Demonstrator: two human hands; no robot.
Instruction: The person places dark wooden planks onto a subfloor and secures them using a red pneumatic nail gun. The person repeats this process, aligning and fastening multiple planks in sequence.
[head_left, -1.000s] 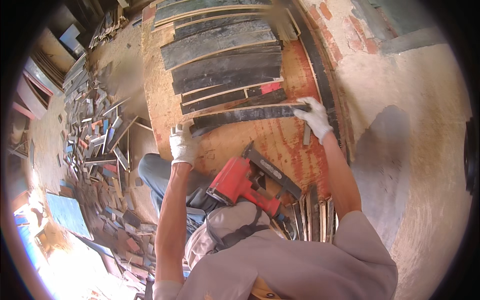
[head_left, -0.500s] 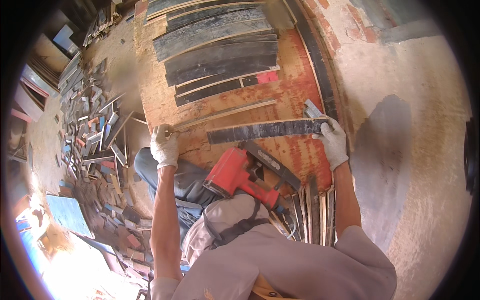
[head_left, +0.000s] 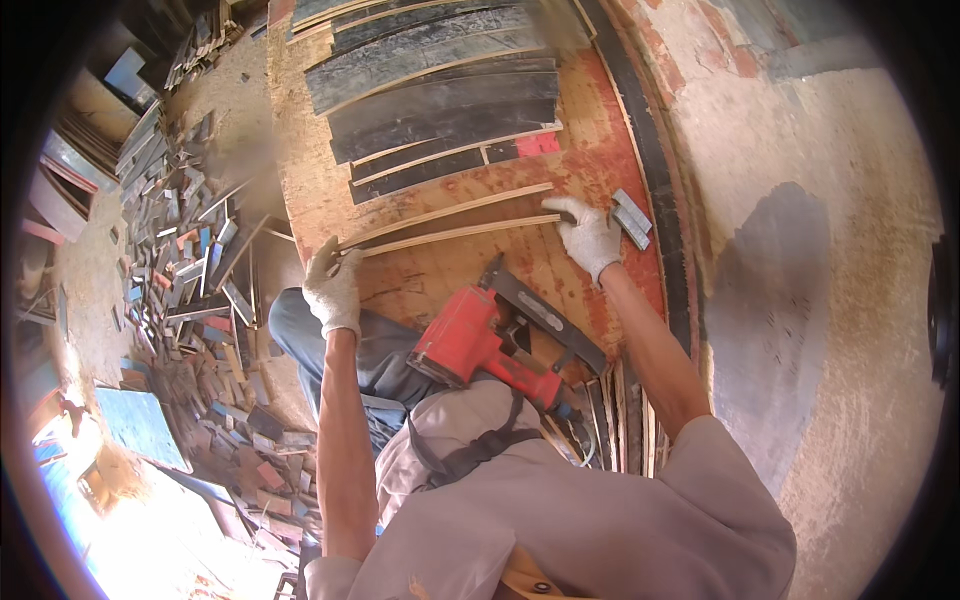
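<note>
Two narrow wooden strips stretch side by side across the board in front of me, their pale edges facing up. My left hand [head_left: 333,289] is closed at their left ends, with the fingers around the end of the nearer strip [head_left: 460,234]; whether it also grips the farther strip [head_left: 450,213] is hard to see. Thumb and forefinger of my right hand [head_left: 590,240] pinch the right end of the nearer strip. Both hands wear whitish gloves. A red nail gun [head_left: 468,338] with a black magazine rests at my lap, below the strips.
Dark-faced planks [head_left: 440,110] lie in rows on the reddish wooden board [head_left: 600,130] farther off. A grey row of collated fasteners [head_left: 632,219] sits right of my right hand. Offcuts [head_left: 200,270] litter the floor at left. Along the right runs a wall [head_left: 830,300].
The nearer strip has turned from its dark face onto its edge and moved left, alongside the farther strip. My right hand has moved left and away with it; my left hand has barely shifted.
</note>
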